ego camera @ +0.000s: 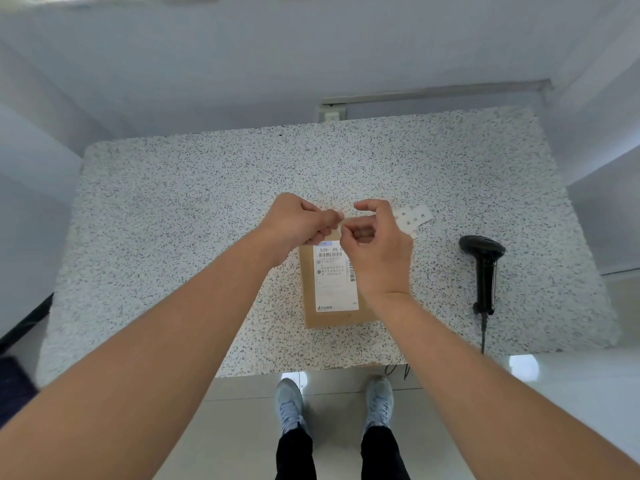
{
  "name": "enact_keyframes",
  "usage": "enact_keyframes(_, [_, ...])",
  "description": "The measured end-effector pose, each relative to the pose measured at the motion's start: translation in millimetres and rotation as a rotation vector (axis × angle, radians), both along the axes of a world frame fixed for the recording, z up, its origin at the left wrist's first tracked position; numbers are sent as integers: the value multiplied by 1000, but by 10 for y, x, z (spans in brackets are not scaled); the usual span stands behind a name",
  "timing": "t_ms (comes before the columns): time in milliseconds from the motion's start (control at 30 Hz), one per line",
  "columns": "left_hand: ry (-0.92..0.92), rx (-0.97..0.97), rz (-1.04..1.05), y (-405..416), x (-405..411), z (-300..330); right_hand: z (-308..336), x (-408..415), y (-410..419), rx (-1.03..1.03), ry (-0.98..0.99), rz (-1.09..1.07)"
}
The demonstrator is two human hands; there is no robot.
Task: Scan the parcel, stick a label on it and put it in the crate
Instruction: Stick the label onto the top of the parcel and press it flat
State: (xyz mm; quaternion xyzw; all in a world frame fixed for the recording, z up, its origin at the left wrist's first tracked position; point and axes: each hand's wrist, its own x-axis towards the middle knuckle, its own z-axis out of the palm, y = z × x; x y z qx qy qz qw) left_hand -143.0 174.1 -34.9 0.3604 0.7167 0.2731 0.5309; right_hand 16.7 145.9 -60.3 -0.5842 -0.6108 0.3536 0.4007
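Observation:
A flat brown cardboard parcel (pixel 332 318) lies on the speckled table (pixel 180 209), with a white shipping sheet with barcodes (pixel 334 282) on its top. Both hands hover over the parcel's far end. My left hand (pixel 294 220) and my right hand (pixel 377 251) pinch a small pale sticker strip (pixel 341 216) between their fingertips; the strip is mostly hidden by the fingers. A sheet of white labels (pixel 414 216) lies on the table just right of my right hand. No crate is in view.
A black handheld barcode scanner (pixel 485 265) lies on the table at the right, its cable running off the near edge. A wall with a socket (pixel 332 114) is behind the table. My shoes (pixel 291 403) stand on the tiled floor below the near edge.

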Motion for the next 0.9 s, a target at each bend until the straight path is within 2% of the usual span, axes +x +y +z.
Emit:
enact_keyframes(233, [47, -18, 6, 59, 57, 51, -35, 50, 11, 6, -2, 47])
enact_keyframes(433, [139, 29, 13, 78, 0, 10, -104, 142, 49, -160, 135, 42])
enact_keyframes(567, [132, 51, -69, 13, -78, -17, -173, 166, 123, -234, 25, -84])
enact_keyframes(700, [116, 62, -136, -34, -154, -51, -218, 138, 206, -392, 42, -70])
enact_keyframes(900, [155, 62, -194, -20, -214, -101, -265, 115, 273, -379, 8, -68])
